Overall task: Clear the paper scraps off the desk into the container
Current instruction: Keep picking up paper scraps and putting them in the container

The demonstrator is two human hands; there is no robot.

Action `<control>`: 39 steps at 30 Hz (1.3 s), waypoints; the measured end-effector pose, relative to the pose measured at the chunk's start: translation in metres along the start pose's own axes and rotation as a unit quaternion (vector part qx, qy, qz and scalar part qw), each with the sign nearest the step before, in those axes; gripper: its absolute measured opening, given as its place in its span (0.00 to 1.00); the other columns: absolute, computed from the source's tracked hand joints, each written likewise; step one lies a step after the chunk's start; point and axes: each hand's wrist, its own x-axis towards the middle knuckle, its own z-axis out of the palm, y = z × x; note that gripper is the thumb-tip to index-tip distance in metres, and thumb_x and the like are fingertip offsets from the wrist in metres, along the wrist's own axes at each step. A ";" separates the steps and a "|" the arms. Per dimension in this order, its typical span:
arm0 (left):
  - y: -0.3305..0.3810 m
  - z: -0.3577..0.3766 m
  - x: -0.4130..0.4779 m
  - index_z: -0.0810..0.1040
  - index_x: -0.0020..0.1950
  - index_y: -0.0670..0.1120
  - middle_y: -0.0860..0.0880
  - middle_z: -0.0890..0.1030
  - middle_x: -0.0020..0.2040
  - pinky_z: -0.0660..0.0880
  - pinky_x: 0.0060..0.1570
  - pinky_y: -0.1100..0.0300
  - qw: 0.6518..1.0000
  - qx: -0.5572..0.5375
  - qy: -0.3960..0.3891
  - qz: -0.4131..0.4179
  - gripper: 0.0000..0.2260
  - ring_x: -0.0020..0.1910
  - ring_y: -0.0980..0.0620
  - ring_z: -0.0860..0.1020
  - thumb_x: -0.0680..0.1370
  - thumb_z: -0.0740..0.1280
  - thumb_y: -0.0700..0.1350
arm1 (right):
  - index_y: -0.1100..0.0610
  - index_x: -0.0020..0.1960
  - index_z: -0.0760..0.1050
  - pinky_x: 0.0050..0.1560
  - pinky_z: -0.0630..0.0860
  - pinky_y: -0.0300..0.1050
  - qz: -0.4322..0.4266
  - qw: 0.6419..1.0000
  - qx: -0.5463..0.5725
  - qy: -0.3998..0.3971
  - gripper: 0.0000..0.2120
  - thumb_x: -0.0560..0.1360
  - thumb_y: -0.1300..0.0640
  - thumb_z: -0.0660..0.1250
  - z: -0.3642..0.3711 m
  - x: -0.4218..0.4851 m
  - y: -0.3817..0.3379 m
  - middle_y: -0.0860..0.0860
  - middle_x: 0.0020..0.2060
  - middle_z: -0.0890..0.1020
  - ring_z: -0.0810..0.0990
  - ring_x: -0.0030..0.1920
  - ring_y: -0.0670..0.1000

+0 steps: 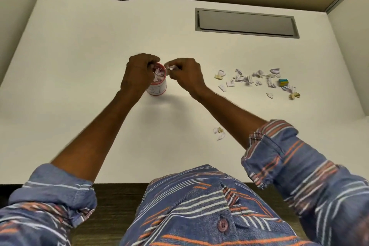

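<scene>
Scene: a person in a blue striped shirt (199, 205) with rolled sleeves leans over a white desk (79, 56), both bare forearms stretched toward its middle.
Container: a small round container (157, 88) with a red rim and a white label stands upright near the middle of the desk, already holding crumpled white paper up near its mouth.
Left hand: the left hand (137, 74) wraps around the container's left side and top edge, fingers curled tight on it.
Right hand: the right hand (187, 74) sits just beside the container's right rim, thumb and fingertips pinched together on a small white paper scrap (172, 67) held at the level of the opening.
Main scatter: a loose spread of torn and crumpled paper scraps (249, 79), white with a few yellowish bits, lies on the desk well to the right of the hands.
Coloured piece: a small teal-and-yellow block (283, 82) rests among the scraps toward the right end of that spread.
Stray scraps: a few more bits (219, 133) lie nearer the person, just left of the right forearm.
Fittings: a grey rectangular cable hatch (246, 23) is set flush into the far right of the desktop; pale partition walls (18, 16) close in both sides.
</scene>
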 end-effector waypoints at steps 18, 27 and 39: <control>0.010 -0.005 -0.007 0.84 0.54 0.43 0.45 0.84 0.52 0.77 0.52 0.56 0.999 0.018 0.005 -0.026 0.16 0.53 0.47 0.81 0.73 0.61 0.36 | 0.57 0.42 0.82 0.40 0.80 0.48 -0.104 0.978 -0.178 0.002 0.05 0.69 0.64 0.68 0.021 0.013 -0.006 0.48 0.35 0.84 0.81 0.37 0.48; 0.009 -0.006 -0.001 0.85 0.54 0.45 0.43 0.83 0.51 0.75 0.49 0.56 0.986 0.133 -0.096 0.034 0.13 0.52 0.42 0.80 0.74 0.64 0.41 | 0.56 0.53 0.83 0.50 0.81 0.52 -0.184 0.961 -0.206 0.030 0.09 0.77 0.62 0.65 -0.033 -0.021 0.042 0.51 0.48 0.85 0.83 0.48 0.52; 0.014 -0.002 0.009 0.85 0.56 0.44 0.41 0.84 0.54 0.78 0.52 0.53 0.971 0.185 -0.144 0.041 0.11 0.54 0.39 0.81 0.75 0.68 0.39 | 0.58 0.68 0.77 0.58 0.80 0.50 -0.257 0.854 -0.425 -0.158 0.17 0.80 0.62 0.64 -0.141 -0.186 0.205 0.57 0.67 0.78 0.78 0.66 0.57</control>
